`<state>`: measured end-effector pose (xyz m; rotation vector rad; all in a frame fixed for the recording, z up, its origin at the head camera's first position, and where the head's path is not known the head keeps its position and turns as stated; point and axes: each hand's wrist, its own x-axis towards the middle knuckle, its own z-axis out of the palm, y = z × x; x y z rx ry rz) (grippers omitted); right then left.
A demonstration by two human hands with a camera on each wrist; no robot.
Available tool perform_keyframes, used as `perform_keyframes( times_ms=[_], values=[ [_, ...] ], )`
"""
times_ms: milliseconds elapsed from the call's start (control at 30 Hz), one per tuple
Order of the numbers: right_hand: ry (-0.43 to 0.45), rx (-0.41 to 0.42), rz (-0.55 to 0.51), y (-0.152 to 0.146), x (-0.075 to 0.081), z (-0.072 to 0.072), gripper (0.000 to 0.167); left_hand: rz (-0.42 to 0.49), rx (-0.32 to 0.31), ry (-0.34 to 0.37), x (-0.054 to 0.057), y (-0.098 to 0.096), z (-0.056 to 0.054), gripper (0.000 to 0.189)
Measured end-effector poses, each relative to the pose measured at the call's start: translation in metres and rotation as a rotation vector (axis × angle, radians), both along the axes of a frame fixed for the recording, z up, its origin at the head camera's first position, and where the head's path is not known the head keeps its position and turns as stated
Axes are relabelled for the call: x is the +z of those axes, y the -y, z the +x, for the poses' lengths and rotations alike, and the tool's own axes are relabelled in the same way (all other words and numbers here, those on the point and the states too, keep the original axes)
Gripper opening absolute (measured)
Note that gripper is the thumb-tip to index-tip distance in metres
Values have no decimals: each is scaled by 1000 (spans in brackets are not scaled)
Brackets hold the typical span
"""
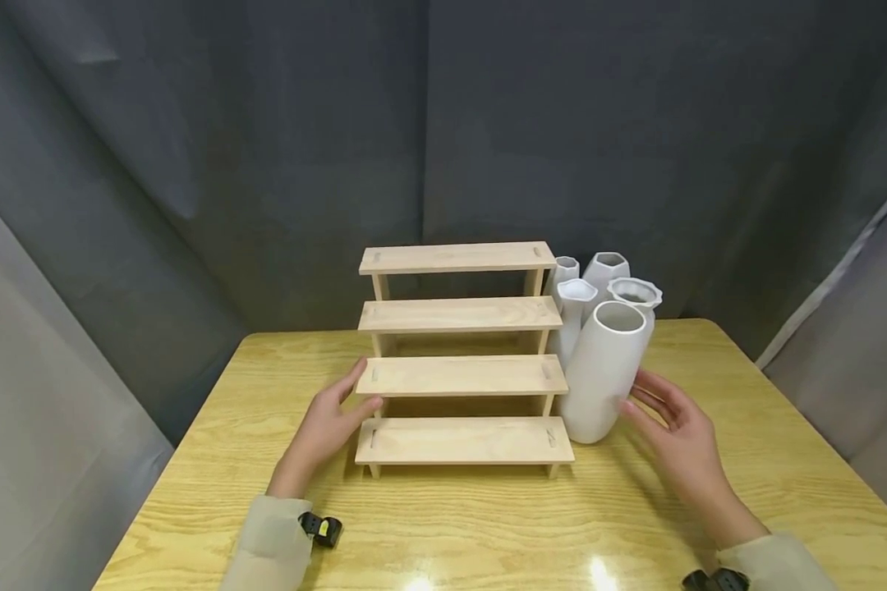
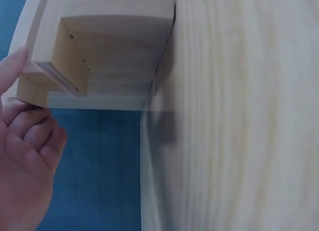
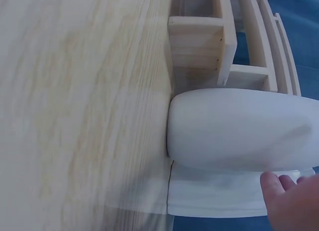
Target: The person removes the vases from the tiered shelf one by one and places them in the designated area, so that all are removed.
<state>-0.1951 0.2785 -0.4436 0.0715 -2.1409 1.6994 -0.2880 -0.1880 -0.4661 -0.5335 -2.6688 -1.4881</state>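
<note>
A stepped display stand of pale wood stands mid-table, its several boards rising toward the back. My left hand grips the stand's left end at the second board from the bottom, thumb in front and index finger behind; in the left wrist view the other fingers of the left hand are curled. Just right of the stand is a tall, smooth white vase, upright in front of several other white vases. My right hand is at this vase's right side, fingers loosely bent, its thumb tip at the surface; contact is unclear.
Behind the front vase cluster a wavy-rimmed vase, a narrow-necked vase and others, close against the stand's right side. The yellow wood-grain table ends at a dark grey curtain. Lighter curtains hang on both sides.
</note>
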Motion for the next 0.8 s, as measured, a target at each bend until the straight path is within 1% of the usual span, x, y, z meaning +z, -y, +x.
perform_keyframes(
  times_ms=[67,167,300,400,500,533,600,700,800],
  values=[
    [-30,4,-60,0,0,3,50,-17,9,-1,-2,0,1,74],
    [-65,-14,-132,3,-1,8,42,-43,4,-20,-3,1,5,76],
    [-79,-42,-218,11,1,13,34,-77,6,-36,-2,4,12,74],
    [-97,-27,-294,18,6,16,31,-98,17,-45,1,8,17,72],
    [-121,5,-306,24,11,19,31,-123,27,-57,4,10,23,71],
    [-131,19,-298,25,12,20,31,-129,32,-57,5,9,26,71],
    [-149,45,-244,29,13,22,31,-139,41,-57,8,8,31,72],
    [-174,75,-130,35,14,23,29,-153,65,-56,12,5,37,73],
    [-191,108,-8,42,13,20,27,-164,83,-73,17,0,43,75]
  ],
)
